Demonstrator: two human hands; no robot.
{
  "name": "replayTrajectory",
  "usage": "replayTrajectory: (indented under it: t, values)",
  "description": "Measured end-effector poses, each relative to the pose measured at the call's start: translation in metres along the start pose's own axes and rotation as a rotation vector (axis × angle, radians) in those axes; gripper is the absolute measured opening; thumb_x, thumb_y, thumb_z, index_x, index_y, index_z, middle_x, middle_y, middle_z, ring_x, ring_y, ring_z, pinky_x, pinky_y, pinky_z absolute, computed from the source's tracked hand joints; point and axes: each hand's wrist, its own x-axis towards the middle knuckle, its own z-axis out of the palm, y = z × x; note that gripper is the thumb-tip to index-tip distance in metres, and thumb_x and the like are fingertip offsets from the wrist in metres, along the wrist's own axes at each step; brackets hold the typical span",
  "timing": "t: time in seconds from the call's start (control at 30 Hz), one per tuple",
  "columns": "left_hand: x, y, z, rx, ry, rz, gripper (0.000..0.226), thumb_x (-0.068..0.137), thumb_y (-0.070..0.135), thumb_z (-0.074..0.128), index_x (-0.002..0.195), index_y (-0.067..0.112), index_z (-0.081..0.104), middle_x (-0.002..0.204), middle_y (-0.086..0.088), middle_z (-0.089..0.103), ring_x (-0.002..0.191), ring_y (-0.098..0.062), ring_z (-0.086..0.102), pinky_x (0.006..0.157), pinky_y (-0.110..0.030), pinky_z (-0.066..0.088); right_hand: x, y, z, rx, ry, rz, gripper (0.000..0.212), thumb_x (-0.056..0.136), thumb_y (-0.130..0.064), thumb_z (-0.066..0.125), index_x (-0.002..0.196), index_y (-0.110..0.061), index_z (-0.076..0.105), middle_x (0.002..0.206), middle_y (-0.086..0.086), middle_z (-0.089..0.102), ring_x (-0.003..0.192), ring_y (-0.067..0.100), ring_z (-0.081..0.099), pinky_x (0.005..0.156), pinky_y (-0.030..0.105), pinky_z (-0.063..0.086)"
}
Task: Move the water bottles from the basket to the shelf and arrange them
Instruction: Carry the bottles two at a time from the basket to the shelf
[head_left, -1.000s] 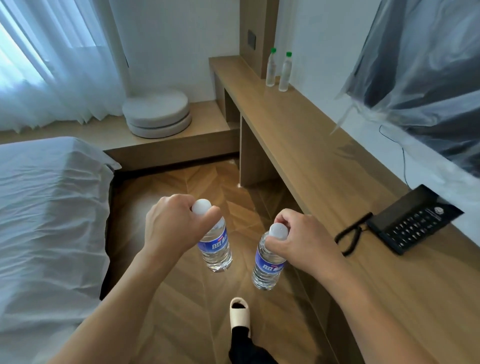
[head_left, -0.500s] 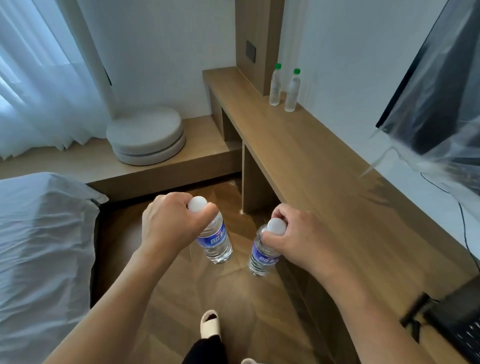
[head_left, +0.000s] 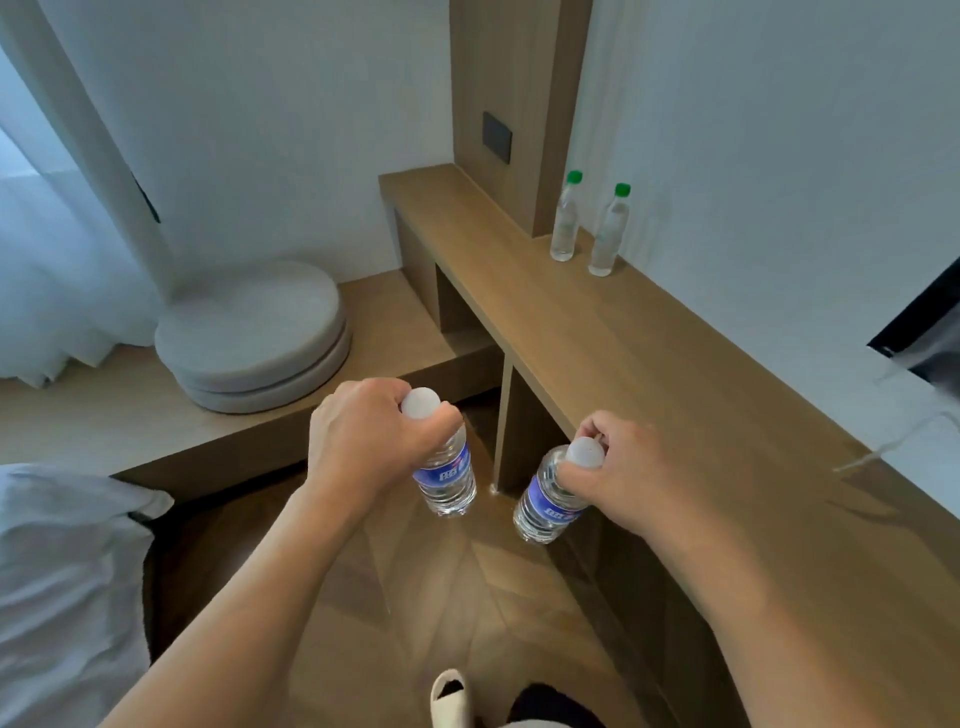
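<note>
My left hand (head_left: 363, 441) grips a clear water bottle (head_left: 449, 478) with a white cap and blue label by its neck; it hangs over the floor. My right hand (head_left: 623, 473) holds a second, matching bottle (head_left: 545, 506) the same way, close to the front edge of the long wooden shelf (head_left: 649, 364). Two clear bottles with green caps (head_left: 565, 221) (head_left: 609, 234) stand upright at the far end of the shelf, against the wall. No basket is in view.
A wooden panel (head_left: 514, 114) rises behind the green-capped bottles. Two stacked grey round cushions (head_left: 254, 338) lie on a low wooden platform at left. White bedding (head_left: 62, 597) fills the lower left. A plastic-covered dark screen (head_left: 930, 332) hangs at the right edge.
The view has advanced along the shelf toward the green-capped bottles; the black telephone has dropped out of sight. Both hands still carry their bottles at the same height.
</note>
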Motion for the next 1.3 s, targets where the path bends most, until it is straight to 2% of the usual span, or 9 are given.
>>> replayTrajectory:
  t: [0.13, 0.33, 0.43, 0.5, 0.67, 0.83, 1.03, 1.1, 1.3]
  values:
    - [0.063, -0.027, 0.005, -0.027, -0.007, 0.015, 0.043, 0.068, 0.058, 0.053, 0.052, 0.018, 0.058, 0.047, 0.004, 0.054, 0.05, -0.015, 0.053, 0.046, -0.024, 0.039, 0.054, -0.028, 0.003, 0.015, 0.004, 0.042, 0.025, 0.065, -0.046, 0.064, 0.079, -0.029, 0.052, 0.076, -0.005, 0.06, 0.071, 0.014, 0.062, 0.061, 0.04, 0.06]
    - [0.176, -0.059, 0.024, -0.023, -0.028, 0.053, 0.044, 0.069, 0.053, 0.056, 0.046, 0.016, 0.052, 0.04, 0.004, 0.046, 0.044, -0.015, 0.05, 0.045, -0.021, 0.032, 0.149, -0.056, 0.004, 0.04, -0.022, 0.09, 0.026, 0.073, -0.044, 0.069, 0.088, -0.029, 0.054, 0.084, -0.005, 0.063, 0.077, 0.015, 0.066, 0.069, 0.039, 0.062]
    - [0.226, -0.065, 0.038, 0.015, -0.027, 0.094, 0.046, 0.073, 0.048, 0.064, 0.045, 0.016, 0.048, 0.04, 0.005, 0.042, 0.042, -0.013, 0.045, 0.045, -0.02, 0.026, 0.198, -0.06, 0.004, 0.048, -0.008, 0.122, 0.026, 0.074, -0.041, 0.071, 0.089, -0.025, 0.055, 0.084, -0.004, 0.064, 0.077, 0.015, 0.066, 0.069, 0.041, 0.061]
    - [0.26, -0.069, 0.051, 0.033, -0.032, 0.098, 0.046, 0.071, 0.051, 0.059, 0.044, 0.016, 0.045, 0.039, 0.004, 0.039, 0.041, -0.014, 0.042, 0.045, -0.02, 0.025, 0.234, -0.06, 0.005, 0.069, 0.017, 0.133, 0.025, 0.074, -0.039, 0.071, 0.086, -0.023, 0.056, 0.081, -0.003, 0.064, 0.076, 0.015, 0.065, 0.067, 0.041, 0.061]
    - [0.341, -0.07, 0.075, 0.018, -0.076, 0.071, 0.047, 0.078, 0.044, 0.063, 0.046, 0.02, 0.039, 0.041, 0.005, 0.034, 0.043, -0.013, 0.036, 0.045, -0.02, 0.022, 0.323, -0.061, 0.002, 0.12, 0.022, 0.169, 0.023, 0.071, -0.036, 0.069, 0.083, -0.023, 0.054, 0.075, -0.002, 0.063, 0.067, 0.015, 0.061, 0.051, 0.031, 0.045]
    - [0.422, -0.068, 0.097, 0.032, -0.102, 0.11, 0.043, 0.08, 0.046, 0.059, 0.05, 0.019, 0.047, 0.045, 0.003, 0.044, 0.045, -0.012, 0.043, 0.045, -0.021, 0.025, 0.395, -0.067, -0.012, 0.147, 0.074, 0.185, 0.021, 0.072, -0.031, 0.069, 0.082, -0.021, 0.054, 0.068, -0.004, 0.057, 0.058, 0.01, 0.049, 0.048, 0.025, 0.035]
    - [0.517, -0.062, 0.135, 0.045, -0.152, 0.179, 0.045, 0.072, 0.055, 0.048, 0.052, 0.014, 0.052, 0.047, -0.001, 0.05, 0.047, -0.015, 0.05, 0.044, -0.022, 0.029, 0.466, -0.07, -0.029, 0.15, 0.126, 0.243, 0.018, 0.074, -0.033, 0.067, 0.083, -0.023, 0.055, 0.076, -0.003, 0.062, 0.067, 0.011, 0.056, 0.05, 0.026, 0.038]
    - [0.547, -0.057, 0.149, 0.038, -0.183, 0.213, 0.045, 0.075, 0.054, 0.053, 0.052, 0.016, 0.049, 0.046, 0.0, 0.049, 0.046, -0.014, 0.048, 0.044, -0.022, 0.028, 0.49, -0.071, -0.031, 0.138, 0.142, 0.269, 0.017, 0.075, -0.033, 0.067, 0.083, -0.023, 0.055, 0.078, -0.004, 0.062, 0.07, 0.01, 0.057, 0.051, 0.025, 0.038]
    - [0.639, -0.046, 0.206, -0.017, -0.29, 0.34, 0.047, 0.08, 0.044, 0.062, 0.049, 0.018, 0.037, 0.043, 0.004, 0.038, 0.042, -0.011, 0.036, 0.045, -0.023, 0.024, 0.565, -0.066, -0.029, 0.12, 0.238, 0.386, 0.019, 0.072, -0.036, 0.069, 0.082, -0.027, 0.055, 0.079, -0.006, 0.063, 0.074, 0.014, 0.061, 0.063, 0.037, 0.052]
